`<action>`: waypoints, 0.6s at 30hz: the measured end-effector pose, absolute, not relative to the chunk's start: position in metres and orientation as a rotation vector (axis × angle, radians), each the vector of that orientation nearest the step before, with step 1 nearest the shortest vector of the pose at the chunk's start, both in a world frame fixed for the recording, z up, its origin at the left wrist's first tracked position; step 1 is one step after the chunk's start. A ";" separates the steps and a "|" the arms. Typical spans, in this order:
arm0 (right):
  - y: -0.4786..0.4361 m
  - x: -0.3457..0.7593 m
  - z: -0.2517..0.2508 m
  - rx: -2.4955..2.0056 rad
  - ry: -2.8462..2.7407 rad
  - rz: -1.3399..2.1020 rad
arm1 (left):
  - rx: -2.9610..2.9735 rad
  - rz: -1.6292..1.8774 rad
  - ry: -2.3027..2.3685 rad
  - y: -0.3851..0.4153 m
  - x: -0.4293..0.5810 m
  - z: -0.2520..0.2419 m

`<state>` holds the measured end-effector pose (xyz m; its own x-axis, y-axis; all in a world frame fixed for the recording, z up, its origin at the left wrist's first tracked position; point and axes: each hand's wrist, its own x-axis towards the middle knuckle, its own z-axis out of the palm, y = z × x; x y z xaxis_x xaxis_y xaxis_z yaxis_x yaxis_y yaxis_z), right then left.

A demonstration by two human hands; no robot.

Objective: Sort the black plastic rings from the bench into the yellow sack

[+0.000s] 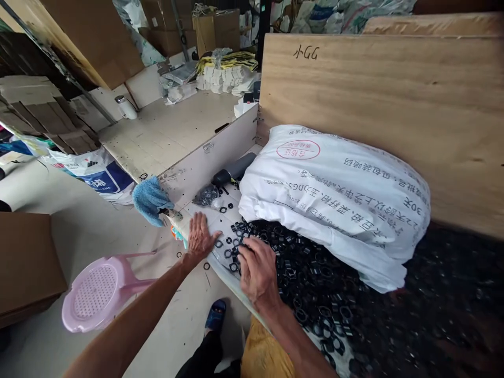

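Note:
My left hand (200,235) lies flat on the white table's corner, open with fingers stretched, with a few loose black rings beside its thumb. My right hand (259,265) is loosely curled over the left edge of a heap of small black plastic rings (303,262). Its thumb and bent fingers stay apart. I see nothing held in it, though the fingertips are partly hidden. Several single black rings (228,253) lie between the two hands. Behind the heap a full white woven sack (334,184) rests on its side.
A wooden board (378,115) stands behind the sack. Left of it are a dark grey bottle-like object (236,168), a clear plastic bag (207,194) and a low white partition (212,152). A blue cloth (151,199) hangs at the corner. A pink stool (94,289) stands on the floor.

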<state>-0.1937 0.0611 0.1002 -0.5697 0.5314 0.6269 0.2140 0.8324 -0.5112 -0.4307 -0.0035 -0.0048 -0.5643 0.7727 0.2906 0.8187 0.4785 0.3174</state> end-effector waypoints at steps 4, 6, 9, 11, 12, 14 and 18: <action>0.121 -0.238 0.144 -0.570 -2.210 0.440 | -1.635 -0.648 -2.461 -0.001 -0.425 -0.008; 0.154 -0.267 0.159 -0.630 -2.305 0.397 | -1.629 -0.653 -2.427 -0.003 -0.426 -0.009; 0.200 -0.317 0.173 -0.735 -2.545 0.285 | -1.607 -0.683 -2.379 -0.004 -0.429 -0.010; 0.226 -0.351 0.177 -0.777 -2.724 0.173 | -1.589 -0.711 -2.355 -0.005 -0.430 -0.011; 0.237 -0.367 0.179 -0.774 -2.808 0.111 | -1.578 -0.720 -2.347 -0.004 -0.431 -0.012; 0.256 -0.394 0.179 -0.712 -2.959 -0.011 | -1.559 -0.729 -2.340 -0.004 -0.431 -0.014; 0.283 -0.431 0.171 -0.529 -3.224 -0.179 | -1.533 -0.755 -2.345 -0.004 -0.432 -0.018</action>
